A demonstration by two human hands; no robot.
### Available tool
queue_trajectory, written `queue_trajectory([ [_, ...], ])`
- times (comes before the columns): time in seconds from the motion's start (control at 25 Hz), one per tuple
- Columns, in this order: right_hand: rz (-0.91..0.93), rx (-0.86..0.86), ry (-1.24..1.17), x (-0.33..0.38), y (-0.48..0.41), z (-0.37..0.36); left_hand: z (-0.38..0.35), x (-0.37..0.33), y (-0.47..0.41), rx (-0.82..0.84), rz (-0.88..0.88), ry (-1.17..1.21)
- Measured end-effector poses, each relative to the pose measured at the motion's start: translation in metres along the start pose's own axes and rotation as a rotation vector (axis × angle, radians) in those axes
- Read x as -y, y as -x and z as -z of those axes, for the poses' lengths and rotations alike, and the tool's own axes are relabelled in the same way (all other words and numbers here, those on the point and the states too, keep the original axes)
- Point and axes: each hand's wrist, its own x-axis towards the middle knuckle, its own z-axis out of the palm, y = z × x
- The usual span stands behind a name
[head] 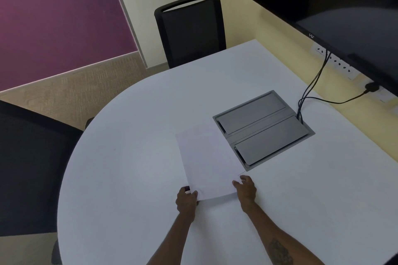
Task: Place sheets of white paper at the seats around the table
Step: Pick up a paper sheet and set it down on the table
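Note:
White paper (206,159) lies over the middle of the white table (129,157); whether it is one sheet or a stack I cannot tell. Its far right corner overlaps the grey cable box. My left hand (186,200) pinches the near left corner of the paper. My right hand (245,189) grips the near right corner, fingers curled over the edge. A black chair (190,30) stands at the far side of the table. Another black chair (28,168) stands at the left side.
A grey cable box (263,130) with two closed lids is set into the table top. Black cables (312,86) run from it up to a dark wall screen (333,6) and wall sockets (336,63) at the right. Purple wall and carpet lie to the left.

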Motion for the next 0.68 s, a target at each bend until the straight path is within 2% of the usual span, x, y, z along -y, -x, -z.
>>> queue_trajectory([
  [0.28, 0.053, -0.004, -0.109, 0.01, 0.017, 0.02, 0.015, -0.009, 0.026, -0.047, -0.148, -0.178],
  [0.44, 0.115, -0.057, -0.145, 0.012, 0.036, 0.036, 0.024, -0.01, 0.043, -0.059, -0.192, -0.155],
  [0.68, 0.187, -0.14, -0.217, -0.004, 0.065, 0.07, 0.027, 0.005, 0.065, 0.037, -0.265, -0.08],
])
